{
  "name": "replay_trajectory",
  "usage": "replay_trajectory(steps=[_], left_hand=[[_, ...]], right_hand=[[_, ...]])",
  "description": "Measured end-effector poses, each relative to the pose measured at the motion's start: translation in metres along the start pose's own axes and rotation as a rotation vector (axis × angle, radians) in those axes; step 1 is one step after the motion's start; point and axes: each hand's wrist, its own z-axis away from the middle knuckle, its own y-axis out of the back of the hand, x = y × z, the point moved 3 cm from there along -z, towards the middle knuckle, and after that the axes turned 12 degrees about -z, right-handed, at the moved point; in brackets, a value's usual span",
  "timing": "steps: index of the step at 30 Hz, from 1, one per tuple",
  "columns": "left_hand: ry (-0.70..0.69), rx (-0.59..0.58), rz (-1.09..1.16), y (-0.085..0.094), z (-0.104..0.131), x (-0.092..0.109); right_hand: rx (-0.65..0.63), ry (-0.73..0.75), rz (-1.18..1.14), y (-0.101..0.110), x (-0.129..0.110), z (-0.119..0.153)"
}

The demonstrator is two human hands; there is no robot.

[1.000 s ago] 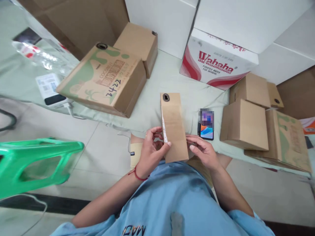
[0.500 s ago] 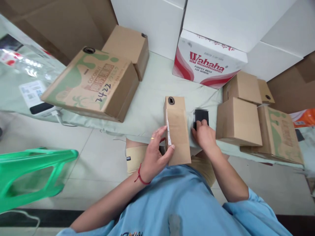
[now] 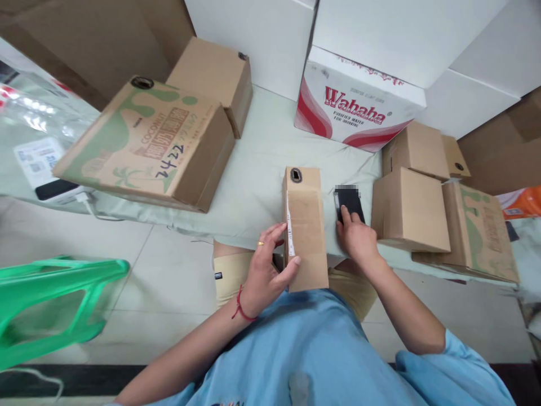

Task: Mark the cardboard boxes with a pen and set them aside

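Observation:
A narrow cardboard box [image 3: 306, 225] with a white paper label along its left side reaches past the near table edge, close to my body. My left hand [image 3: 270, 262] grips its left edge, thumb on the top face and fingers against the side. To its right a flat black phone [image 3: 350, 197] lies on the table, its far end blurred out. My right hand [image 3: 357, 234] is on the near end of the phone, with fingers on its face and the thumb by its left edge.
Printed coconut cartons [image 3: 139, 141] stand at the left, near a cable-connected white device [image 3: 54, 189]. A Wahaha water carton [image 3: 355, 101] is at the back. Several brown boxes [image 3: 416, 208] are stacked at the right. A green plastic stool [image 3: 59, 304] stands on the floor.
The phone has turned slightly, its near end swinging right, and my right hand has shifted right and nearer with it. My left hand stays on the narrow box.

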Motion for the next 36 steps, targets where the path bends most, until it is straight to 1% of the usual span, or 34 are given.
replay_trajectory(steps=[2,4,6,10,11,13,16,19,22,23,25,26,27,28,29,30,31,32,33,34,36], left_hand=[[0.003,-0.002,0.005,0.000,-0.002,0.001],[0.005,-0.006,0.001,0.000,-0.004,0.002],[0.006,-0.011,-0.018,-0.001,-0.005,0.004],[-0.002,-0.027,-0.068,-0.007,-0.006,0.009],[-0.007,-0.013,-0.083,-0.009,-0.005,0.011],[-0.034,0.052,-0.139,-0.009,-0.003,0.014],[-0.151,0.182,-0.280,-0.001,-0.003,0.025],[-0.346,0.236,-0.354,0.009,-0.012,0.041],[-0.502,0.203,-0.343,0.010,-0.027,0.055],[-0.526,0.172,-0.352,0.007,-0.031,0.058],[-0.525,0.067,-0.413,-0.003,-0.039,0.059],[-0.502,-0.002,-0.453,-0.009,-0.041,0.058],[-0.472,-0.071,-0.485,-0.015,-0.042,0.056],[-0.443,-0.132,-0.503,-0.020,-0.042,0.053],[-0.420,-0.175,-0.509,-0.023,-0.042,0.051],[-0.406,-0.200,-0.507,-0.025,-0.041,0.049],[-0.397,-0.211,-0.505,-0.026,-0.041,0.048],[-0.393,-0.213,-0.506,-0.025,-0.041,0.048],[-0.390,-0.215,-0.512,-0.025,-0.041,0.048],[-0.388,-0.220,-0.521,-0.024,-0.041,0.048],[-0.388,-0.240,-0.539,-0.022,-0.042,0.050]], right_hand=[[0.031,-0.055,-0.007,0.004,0.008,-0.004],[0.057,-0.058,-0.019,0.009,0.010,-0.008],[0.063,-0.025,-0.028,0.012,0.005,-0.012],[0.020,0.007,-0.044,0.016,-0.014,-0.017],[0.012,0.003,-0.052,0.016,-0.017,-0.017],[0.007,-0.018,-0.073,0.016,-0.022,-0.016],[0.008,-0.090,-0.142,0.014,-0.020,-0.014],[-0.020,-0.145,-0.224,0.011,-0.015,-0.013],[-0.056,-0.117,-0.293,0.008,-0.012,-0.015],[-0.061,-0.105,-0.318,0.009,-0.010,-0.015],[-0.046,-0.105,-0.361,0.012,-0.003,-0.016],[0.002,-0.117,-0.425,0.016,0.002,-0.017],[0.082,-0.129,-0.539,0.022,0.008,-0.017],[0.185,-0.132,-0.711,0.030,0.012,-0.016],[0.295,-0.116,-0.933,0.039,0.015,-0.016],[0.392,-0.078,-1.174,0.049,0.016,-0.015],[0.451,-0.015,-1.392,0.059,0.012,-0.016],[0.457,0.064,-1.553,0.068,0.005,-0.018],[0.424,0.149,-1.657,0.078,-0.006,-0.021],[0.364,0.226,-1.702,0.086,-0.021,-0.026],[0.257,0.343,-1.693,0.097,-0.052,-0.039]])
